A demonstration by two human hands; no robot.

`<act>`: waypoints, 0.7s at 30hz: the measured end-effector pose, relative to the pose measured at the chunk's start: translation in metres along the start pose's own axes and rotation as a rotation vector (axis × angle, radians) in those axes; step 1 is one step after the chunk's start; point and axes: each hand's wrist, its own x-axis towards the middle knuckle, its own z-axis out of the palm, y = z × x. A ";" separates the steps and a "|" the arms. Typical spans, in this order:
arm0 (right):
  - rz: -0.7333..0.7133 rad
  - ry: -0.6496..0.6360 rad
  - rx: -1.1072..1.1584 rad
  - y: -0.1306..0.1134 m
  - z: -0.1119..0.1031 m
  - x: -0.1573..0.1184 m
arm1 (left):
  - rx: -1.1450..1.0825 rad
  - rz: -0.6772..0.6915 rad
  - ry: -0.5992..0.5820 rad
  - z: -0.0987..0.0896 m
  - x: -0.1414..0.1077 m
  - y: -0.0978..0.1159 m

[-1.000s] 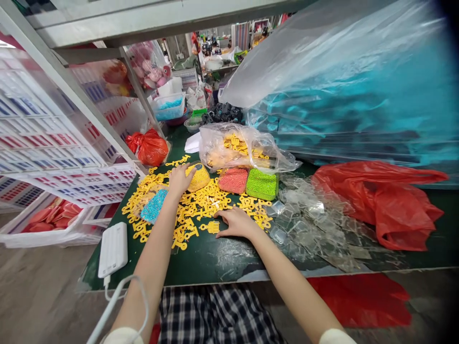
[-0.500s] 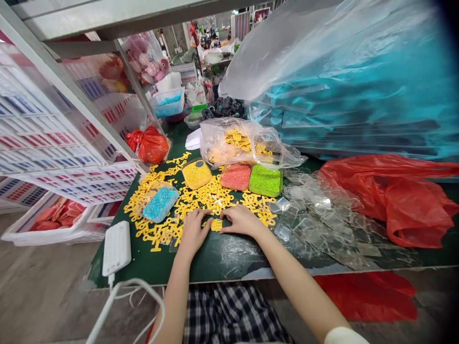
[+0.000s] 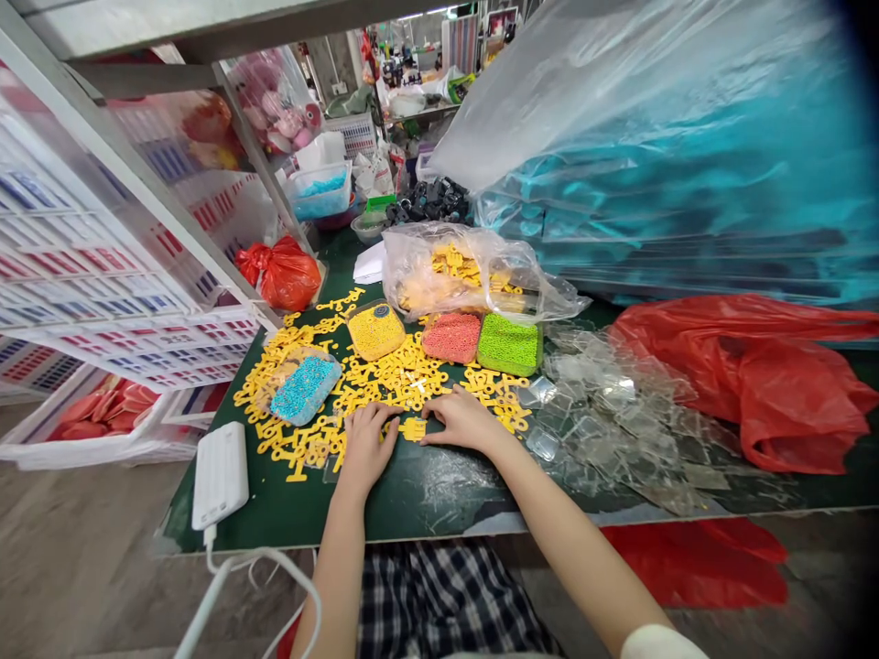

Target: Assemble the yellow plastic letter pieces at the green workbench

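Observation:
A small yellow fork-shaped plastic piece (image 3: 414,428) lies low over the green tabletop between my hands, its broader pronged end toward the right. My left hand (image 3: 367,441) has thumb and forefinger pinched at its narrow left end. On the other side, my right hand (image 3: 461,421) is curved with thumb and fingers apart; its thumb tip is close to the prongs, and contact is hard to tell. Many loose yellow plastic pieces (image 3: 385,380) are spread beyond both hands. Among them stand boxes of blue beads (image 3: 306,388), yellow beads (image 3: 376,331), red beads (image 3: 451,337) and green beads (image 3: 509,341).
Clear plastic squares (image 3: 611,403) are heaped on the right beside a red bag (image 3: 748,366). A clear bag of yellow pieces (image 3: 473,275) lies behind the boxes. A white power bank (image 3: 221,476) with a cable sits at the left edge. Wrapped blue material (image 3: 687,201) rises behind.
My left hand has shifted slightly left, and more of the yellow fork-shaped piece's narrow end shows. My right hand stays nearly in place.

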 end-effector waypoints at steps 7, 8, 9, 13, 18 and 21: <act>0.014 0.000 0.017 -0.001 0.000 -0.001 | -0.018 0.124 -0.072 0.000 0.000 0.013; 0.017 -0.002 0.019 -0.001 0.000 -0.001 | -0.013 0.130 -0.083 0.001 0.000 0.014; 0.019 -0.006 0.020 -0.001 -0.001 -0.001 | -0.007 0.131 -0.090 0.001 0.000 0.014; 0.020 -0.015 0.025 -0.001 -0.001 -0.001 | 0.016 0.106 -0.073 0.000 0.001 0.011; 0.016 -0.014 0.021 -0.002 -0.003 -0.002 | -0.002 0.097 -0.052 0.000 0.001 0.012; 0.019 -0.010 0.015 -0.003 -0.004 -0.002 | -0.005 0.110 -0.085 0.000 0.002 0.014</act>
